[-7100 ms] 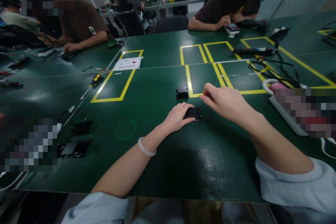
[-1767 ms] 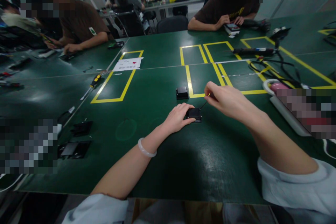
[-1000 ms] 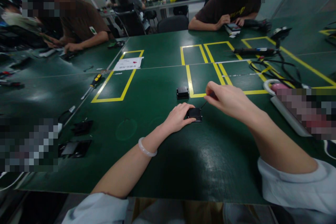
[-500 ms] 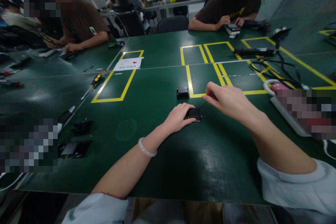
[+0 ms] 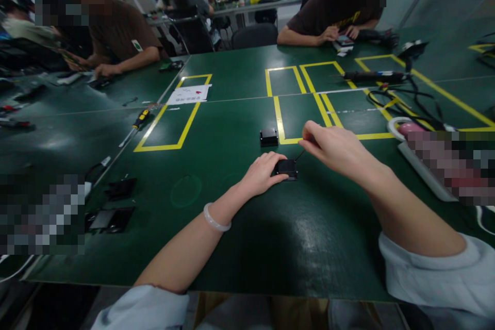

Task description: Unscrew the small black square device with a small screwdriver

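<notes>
A small black box-shaped part (image 5: 286, 168) lies on the green table (image 5: 232, 247). My left hand (image 5: 260, 172) grips its left side, thumb in front and fingers behind. In my right hand (image 5: 331, 145), pinched between thumb and fingers, is a thin dark rod-like tool (image 5: 299, 155). Its tip meets the right back corner of the part; the rest of it is hidden in my hand, so its exact kind does not show. Just behind stands a similar black box-shaped part (image 5: 269, 136), touched by neither hand.
A yellow-and-black screwdriver (image 5: 142, 119) and a paper sheet (image 5: 189, 94) lie at the left. Black pieces (image 5: 110, 219) rest nearer, on that side. Yellow tape (image 5: 294, 141) marks the table. Cables (image 5: 419, 105) lie at the right. Two people sit across the table.
Both hands, the part and the thin tool keep almost the same place. Any turning of the tool is too small to make out.
</notes>
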{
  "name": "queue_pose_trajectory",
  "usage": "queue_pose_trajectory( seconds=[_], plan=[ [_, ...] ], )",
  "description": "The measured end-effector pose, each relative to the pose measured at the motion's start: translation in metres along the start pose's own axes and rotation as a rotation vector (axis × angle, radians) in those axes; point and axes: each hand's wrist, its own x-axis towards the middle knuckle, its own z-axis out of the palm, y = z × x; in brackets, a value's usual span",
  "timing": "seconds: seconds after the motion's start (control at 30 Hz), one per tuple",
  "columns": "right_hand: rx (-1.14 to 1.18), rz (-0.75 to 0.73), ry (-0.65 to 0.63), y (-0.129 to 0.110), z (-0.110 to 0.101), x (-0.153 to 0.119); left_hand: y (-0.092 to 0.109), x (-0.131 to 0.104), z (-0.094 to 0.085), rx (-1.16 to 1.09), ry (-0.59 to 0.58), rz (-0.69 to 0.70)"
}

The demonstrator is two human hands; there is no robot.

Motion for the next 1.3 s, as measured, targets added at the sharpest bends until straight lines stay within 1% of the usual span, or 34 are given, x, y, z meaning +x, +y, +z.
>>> queue_pose_trajectory(
  seconds=[0.23,0.47,0.7,0.93,1.17,1.3],
  plan=[
    [0.054,-0.068,-0.006,0.0016,-0.0014,0.0003,0.0016,0.0001,-0.0017,-0.004,-0.008,-0.009],
    [-0.043,-0.034,-0.006,0.0,-0.0008,-0.0011,0.0005,0.0003,-0.0005,-0.017,-0.005,-0.009],
    [0.001,-0.132,-0.027,0.0031,0.0003,-0.001,-0.0007,-0.0001,0.0012,-0.01,0.004,-0.004],
    [-0.04,-0.079,-0.011,0.0014,-0.0002,-0.0006,0.0008,0.0,-0.0002,-0.009,0.003,-0.003],
    [0.013,-0.132,-0.016,0.0033,0.0006,-0.0008,0.0,-0.0002,0.0006,-0.022,0.004,-0.012],
    [-0.001,-0.122,-0.009,0.0015,-0.0008,-0.0017,-0.0001,-0.0001,0.0002,-0.014,0.006,-0.008]
  ],
)
